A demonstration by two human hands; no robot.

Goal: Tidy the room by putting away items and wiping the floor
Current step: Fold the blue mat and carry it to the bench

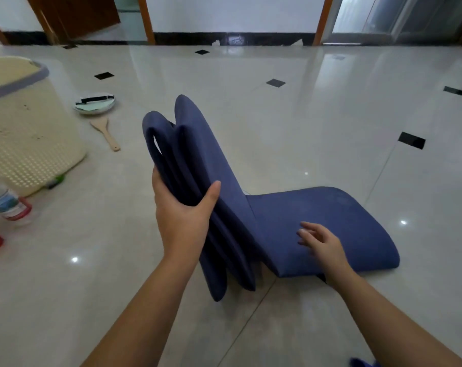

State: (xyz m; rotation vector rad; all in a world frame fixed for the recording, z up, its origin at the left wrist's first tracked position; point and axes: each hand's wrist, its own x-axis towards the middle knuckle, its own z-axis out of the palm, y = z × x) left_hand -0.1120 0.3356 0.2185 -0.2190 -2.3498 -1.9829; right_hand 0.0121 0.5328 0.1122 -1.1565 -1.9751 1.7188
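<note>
I had the blue folding mat (264,215) in the centre of the frame, partly concertinaed: several panels stood upright in a stack, while the last panel lay flat on the tiled floor (330,102) toward the lower right. My guess was that the stack was kept upright so the flat panel could be swung up against it and the fold finished.

My left hand (183,210) pinched the standing panels together, thumb on the near face and fingers wrapped round the far side, closed firmly on the mat. My right hand (321,246) lay loose on the flat panel, fingers (308,229) spread and slightly curled, touching the fabric but gripping nothing.

At the left edge stood a cream basket (31,123), with a dish (94,103) and a wooden spatula (106,133) on the floor beside it.
</note>
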